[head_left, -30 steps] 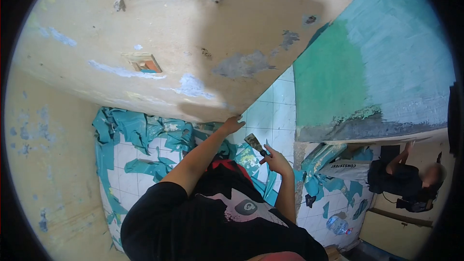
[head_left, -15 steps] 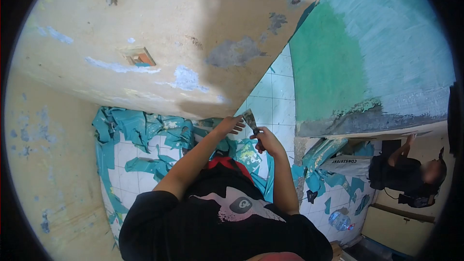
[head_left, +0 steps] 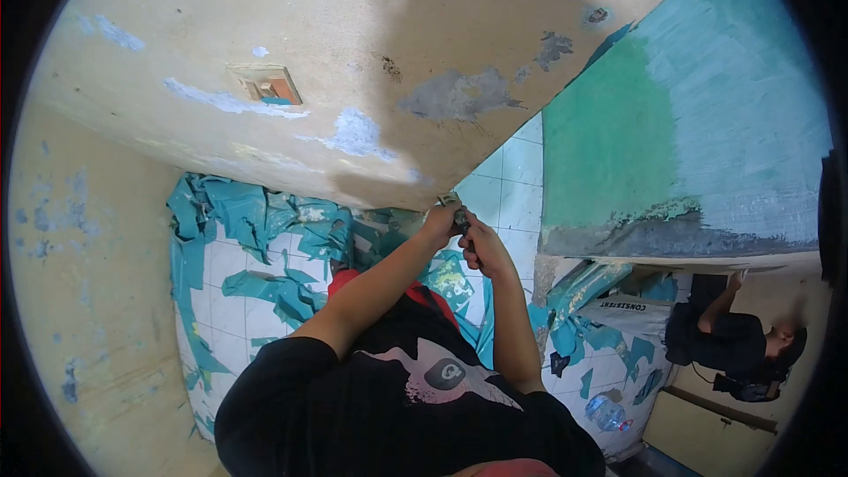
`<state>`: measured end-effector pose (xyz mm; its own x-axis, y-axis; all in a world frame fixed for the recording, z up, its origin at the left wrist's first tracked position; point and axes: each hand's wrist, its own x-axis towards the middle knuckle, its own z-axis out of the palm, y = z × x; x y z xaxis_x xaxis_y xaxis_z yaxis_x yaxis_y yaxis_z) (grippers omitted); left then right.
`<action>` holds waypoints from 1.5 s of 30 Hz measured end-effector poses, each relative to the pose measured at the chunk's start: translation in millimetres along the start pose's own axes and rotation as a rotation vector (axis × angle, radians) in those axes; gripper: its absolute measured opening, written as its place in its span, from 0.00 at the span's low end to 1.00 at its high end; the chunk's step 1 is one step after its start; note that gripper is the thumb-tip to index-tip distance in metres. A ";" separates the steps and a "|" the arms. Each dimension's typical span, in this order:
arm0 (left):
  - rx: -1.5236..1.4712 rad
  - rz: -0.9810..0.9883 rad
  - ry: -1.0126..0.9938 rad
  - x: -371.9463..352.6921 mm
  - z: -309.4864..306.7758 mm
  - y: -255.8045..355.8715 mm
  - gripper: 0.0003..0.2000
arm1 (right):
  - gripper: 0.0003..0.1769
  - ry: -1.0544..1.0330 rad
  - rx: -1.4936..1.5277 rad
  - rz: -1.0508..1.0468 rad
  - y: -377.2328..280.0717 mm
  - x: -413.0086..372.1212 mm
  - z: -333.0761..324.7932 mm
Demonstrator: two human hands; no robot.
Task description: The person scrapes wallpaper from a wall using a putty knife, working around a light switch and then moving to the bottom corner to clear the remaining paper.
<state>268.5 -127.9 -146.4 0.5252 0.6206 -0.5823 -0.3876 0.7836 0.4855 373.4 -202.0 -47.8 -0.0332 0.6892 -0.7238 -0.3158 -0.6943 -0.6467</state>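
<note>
Before the beige wall [head_left: 309, 146], the right hand [head_left: 488, 253] grasps the scraper [head_left: 460, 218] by its handle while the left hand [head_left: 438, 223] meets its blade [head_left: 449, 200], finger closure indeterminate, so a slip of either hand could cause a cut.

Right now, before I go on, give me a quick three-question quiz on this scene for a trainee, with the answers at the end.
1. Which of the wearer's hands grips the handle of the scraper?
2. What colour are the large torn pieces on the tiled floor? (a) red (b) teal (c) orange
3. True or false: the other person has a hand on the scraper.

Key:
1. The right hand.
2. (b) teal.
3. False; that person is well apart from it, off to the right of the view.
</note>
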 end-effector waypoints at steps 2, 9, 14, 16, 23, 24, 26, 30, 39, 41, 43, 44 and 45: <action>-0.007 -0.019 0.029 7.5 0.7 -1.9 0.10 | 0.33 0.031 -0.047 -0.005 -11.5 -2.2 5.2; -0.100 -0.021 0.082 32.5 0.0 -13.3 0.07 | 0.13 -0.052 -0.136 0.027 -39.6 2.7 -8.4; -0.113 -0.048 0.104 25.6 -12.8 -32.0 0.07 | 0.14 0.004 -0.211 0.059 -9.0 0.9 -6.0; -0.070 -0.024 0.173 18.8 -16.9 -36.9 0.07 | 0.16 0.003 -0.193 0.072 2.8 4.6 -5.7; -0.054 0.006 0.114 11.3 -0.3 -9.1 0.07 | 0.13 0.007 -0.157 -0.041 -7.3 1.4 7.1; -0.056 0.008 0.116 16.5 -2.8 -9.7 0.07 | 0.13 0.019 -0.151 -0.038 -10.5 2.7 7.7; -0.093 -0.009 0.046 31.6 -9.9 -14.3 0.08 | 0.16 0.031 -0.150 -0.036 -16.2 7.9 6.1; -0.095 0.009 -0.008 35.4 -3.7 -3.7 0.09 | 0.14 0.000 -0.186 0.013 -33.0 21.7 -3.6; -0.024 -0.082 -0.084 38.8 -59.4 -38.8 0.15 | 0.17 0.024 -0.248 0.046 29.7 33.4 4.1; -0.041 -0.059 -0.061 24.7 -36.1 -29.9 0.15 | 0.15 0.041 -0.238 -0.022 15.6 14.2 5.2; -0.060 -0.047 -0.040 26.7 -29.4 -26.2 0.14 | 0.16 0.038 -0.272 -0.043 4.3 15.4 3.5; -0.066 -0.057 -0.052 30.6 -27.8 -21.2 0.14 | 0.17 0.036 -0.307 -0.059 0.6 15.2 3.0; -0.073 -0.068 -0.064 33.1 -27.8 -21.5 0.13 | 0.18 0.033 -0.318 -0.022 -7.6 14.1 4.6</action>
<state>273.2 -123.4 -194.1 0.5981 0.5648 -0.5685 -0.4023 0.8252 0.3966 371.0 -186.1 -52.0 0.0028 0.7015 -0.7127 -0.0040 -0.7127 -0.7015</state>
